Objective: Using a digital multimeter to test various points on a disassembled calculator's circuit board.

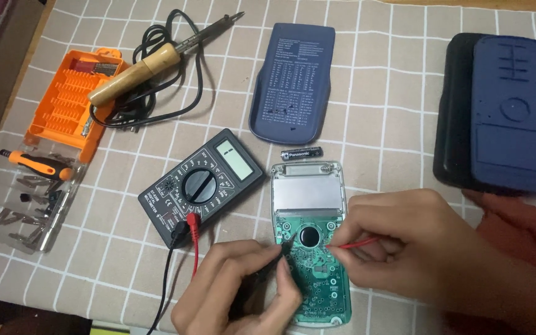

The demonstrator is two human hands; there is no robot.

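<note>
Right now I see the green circuit board (310,260) lying open near the table's (392,111) front edge, beside the meter (201,186). My right hand (404,245) pinches the red probe (358,244); my left hand (243,291) grips the black probe (283,250) on the board.

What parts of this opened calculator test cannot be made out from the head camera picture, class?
- Lower part of the green circuit board: covered by the left hand and right hand.
- Black probe tip: hidden under the left fingers.
- Grey multimeter screen: reading too small to tell.
- Probe leads: cut off by the bottom edge.
- Clear tray of screwdriver bits: bits too small to sort.
</note>
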